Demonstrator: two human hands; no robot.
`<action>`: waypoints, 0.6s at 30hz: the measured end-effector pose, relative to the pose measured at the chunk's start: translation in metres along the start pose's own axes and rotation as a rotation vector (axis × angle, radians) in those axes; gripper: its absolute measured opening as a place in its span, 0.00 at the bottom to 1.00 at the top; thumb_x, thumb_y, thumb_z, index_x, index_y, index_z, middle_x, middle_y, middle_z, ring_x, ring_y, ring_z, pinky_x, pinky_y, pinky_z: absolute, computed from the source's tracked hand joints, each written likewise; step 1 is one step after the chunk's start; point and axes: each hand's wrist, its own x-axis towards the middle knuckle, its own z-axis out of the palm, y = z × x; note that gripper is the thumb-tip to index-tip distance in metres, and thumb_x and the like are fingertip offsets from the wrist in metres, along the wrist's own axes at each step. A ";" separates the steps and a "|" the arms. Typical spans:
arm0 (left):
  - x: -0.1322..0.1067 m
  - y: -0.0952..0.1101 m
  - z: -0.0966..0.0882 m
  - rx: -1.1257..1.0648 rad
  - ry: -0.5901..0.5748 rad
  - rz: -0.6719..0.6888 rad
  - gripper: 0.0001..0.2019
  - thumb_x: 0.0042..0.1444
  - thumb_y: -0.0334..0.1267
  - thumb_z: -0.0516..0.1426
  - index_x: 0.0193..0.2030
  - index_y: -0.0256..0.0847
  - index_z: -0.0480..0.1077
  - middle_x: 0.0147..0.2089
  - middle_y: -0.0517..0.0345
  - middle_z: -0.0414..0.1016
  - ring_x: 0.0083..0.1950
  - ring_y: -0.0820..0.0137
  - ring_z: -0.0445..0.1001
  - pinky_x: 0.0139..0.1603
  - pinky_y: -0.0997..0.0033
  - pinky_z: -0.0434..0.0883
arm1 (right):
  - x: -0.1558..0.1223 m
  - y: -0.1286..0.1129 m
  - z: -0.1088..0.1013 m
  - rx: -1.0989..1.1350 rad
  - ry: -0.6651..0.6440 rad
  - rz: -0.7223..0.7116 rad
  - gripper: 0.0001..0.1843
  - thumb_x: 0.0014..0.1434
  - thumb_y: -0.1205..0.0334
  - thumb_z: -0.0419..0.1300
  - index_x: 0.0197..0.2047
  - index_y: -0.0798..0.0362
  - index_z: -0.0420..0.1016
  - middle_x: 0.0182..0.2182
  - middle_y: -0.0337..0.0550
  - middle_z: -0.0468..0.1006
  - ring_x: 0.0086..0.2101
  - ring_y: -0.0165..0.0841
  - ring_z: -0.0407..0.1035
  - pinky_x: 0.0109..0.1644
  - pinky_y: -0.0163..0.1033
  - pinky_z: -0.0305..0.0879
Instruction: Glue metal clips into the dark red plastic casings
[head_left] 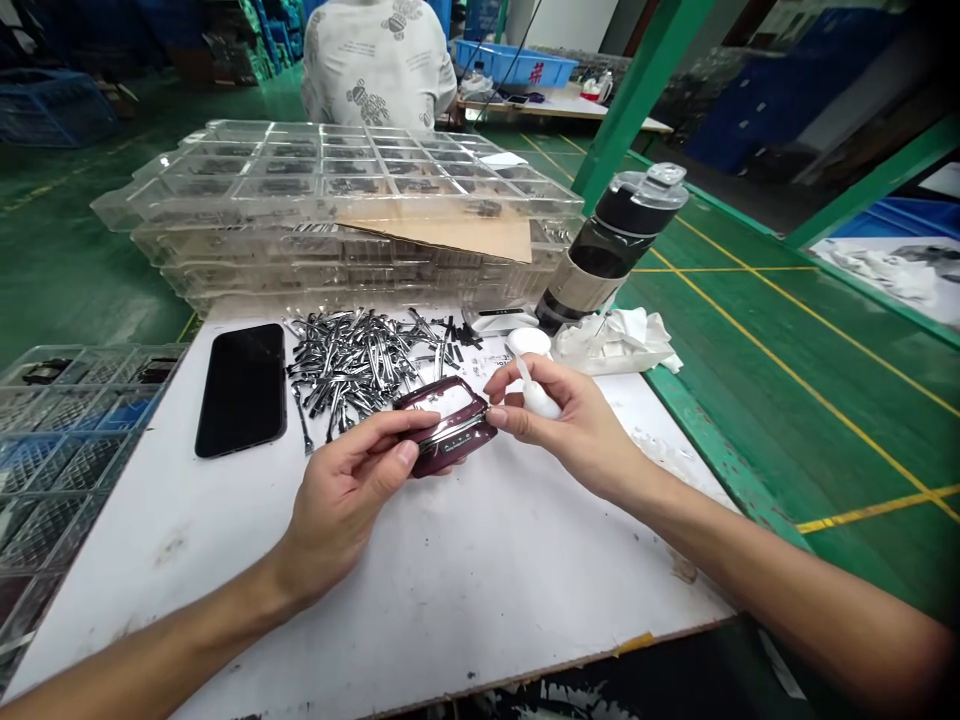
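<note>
Holding maroon case (447,425) w/ left hand (345,500), right hand (570,425) half-hiding white bottle (538,398).

Gripping dark maroon glossy oval plastic shell (448,425) in left hand (345,500); pinching small white plastic dropper bottle (537,396) in right hand (574,430), touching shell's end.

No word or number can be read with certainty. The blue crate (517,62) at the back carries red marks (536,72) on its side, too small to make out. The shirt (379,60) of the person sitting behind the worktop has lines of small grey print, also not legible. The maroon case (450,425) shows a row of tiny pale marks, unreadable.
</note>
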 end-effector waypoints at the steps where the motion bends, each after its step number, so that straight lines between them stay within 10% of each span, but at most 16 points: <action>1: 0.000 0.000 -0.001 -0.004 0.001 0.002 0.11 0.68 0.34 0.58 0.54 0.46 0.78 0.56 0.56 0.80 0.54 0.62 0.81 0.58 0.65 0.80 | 0.000 0.001 0.001 0.051 -0.012 0.047 0.11 0.60 0.57 0.70 0.42 0.52 0.75 0.38 0.38 0.74 0.33 0.28 0.65 0.35 0.34 0.60; 18: 0.006 0.000 -0.003 -0.073 0.007 -0.076 0.10 0.66 0.36 0.59 0.52 0.45 0.79 0.56 0.55 0.79 0.53 0.61 0.81 0.56 0.61 0.80 | -0.004 0.005 0.008 0.529 -0.210 0.288 0.14 0.64 0.56 0.66 0.32 0.56 0.70 0.24 0.32 0.63 0.21 0.21 0.50 0.23 0.32 0.41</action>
